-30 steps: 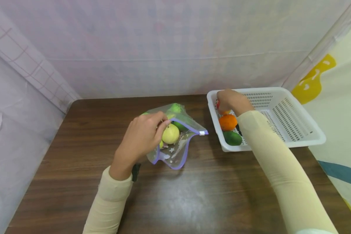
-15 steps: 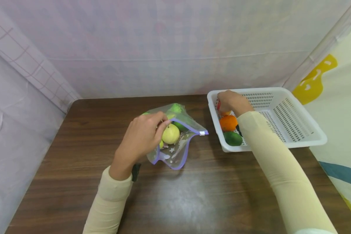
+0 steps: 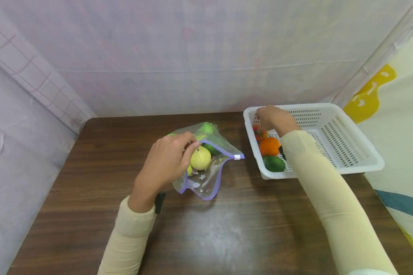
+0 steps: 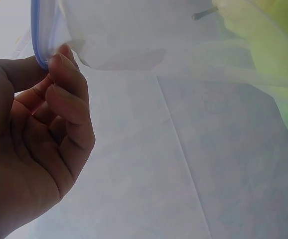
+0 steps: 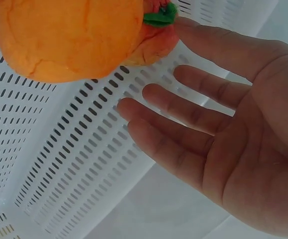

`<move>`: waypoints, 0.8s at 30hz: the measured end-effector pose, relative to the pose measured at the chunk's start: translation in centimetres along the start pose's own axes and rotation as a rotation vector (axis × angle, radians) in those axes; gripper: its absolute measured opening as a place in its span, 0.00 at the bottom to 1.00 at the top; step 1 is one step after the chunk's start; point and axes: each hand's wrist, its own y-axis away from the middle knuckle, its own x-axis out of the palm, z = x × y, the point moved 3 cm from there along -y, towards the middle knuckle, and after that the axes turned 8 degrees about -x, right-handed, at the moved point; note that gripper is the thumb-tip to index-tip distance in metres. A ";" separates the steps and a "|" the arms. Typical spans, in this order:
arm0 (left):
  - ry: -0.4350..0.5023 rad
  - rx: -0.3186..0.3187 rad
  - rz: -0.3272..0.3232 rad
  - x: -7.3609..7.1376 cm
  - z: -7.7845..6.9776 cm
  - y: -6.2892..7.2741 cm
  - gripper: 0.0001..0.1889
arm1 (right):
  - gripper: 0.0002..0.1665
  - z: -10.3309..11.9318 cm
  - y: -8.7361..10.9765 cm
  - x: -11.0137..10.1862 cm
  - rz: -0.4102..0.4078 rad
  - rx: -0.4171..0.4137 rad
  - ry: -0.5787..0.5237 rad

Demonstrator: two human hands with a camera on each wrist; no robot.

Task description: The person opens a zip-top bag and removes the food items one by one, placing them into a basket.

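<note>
My left hand (image 3: 168, 156) pinches the purple-edged rim of a clear zip bag (image 3: 216, 183) between thumb and fingertips. Inside the bag lie a pale yellow-green round fruit with a stem (image 3: 201, 158) and several green pieces (image 3: 208, 128). Over the left end of a white basket (image 3: 361, 166) is my right hand (image 3: 278, 118). In the right wrist view its fingers are spread and nearly straight, with the thumb tip right at a red-orange fruit with a green leaf (image 5: 156, 46). Beside that fruit sit an orange fruit (image 5: 67, 40) and a dark green fruit (image 3: 274, 163).
A dark wooden table (image 3: 206, 236) carries both bag and basket. Close behind them hangs a pale curtain (image 3: 179, 61). My right sleeve (image 3: 316, 183) crosses the basket's front rim, partly covering a small dark object (image 3: 282, 152).
My right hand's fingers have come off the red-orange fruit, which now shows more fully in the basket. The left hand and the bag have stayed put.
</note>
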 end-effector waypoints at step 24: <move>0.008 0.007 -0.019 0.1 0.0 0.0 0.09 | 0.36 7.5 11.5 -4.8 -0.301 -0.273 0.042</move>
